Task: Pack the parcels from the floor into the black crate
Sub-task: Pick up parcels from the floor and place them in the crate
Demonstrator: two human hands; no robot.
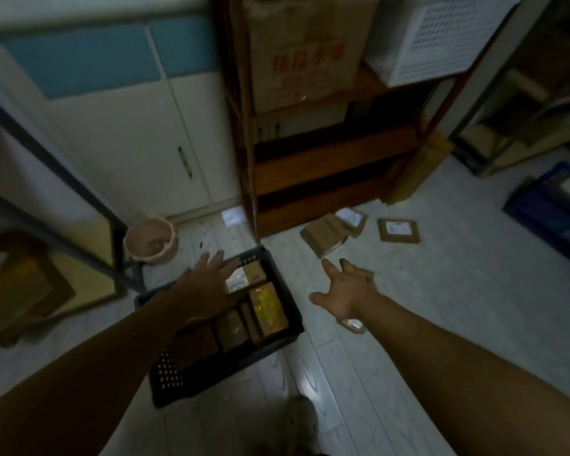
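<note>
Head view, lower centre: black crate on the pale floor, packed parcels inside. Over its upper-left corner, left hand, fingers straight and spread, holding nothing. Right of the crate, right hand, loosely splayed, empty. Above it, loose parcels by the wooden shelf; small parcel beneath the right wrist.

Part-filled black crate; floor parcels beyond.

Dim, blurred view, edges warped by wide-angle.
</note>
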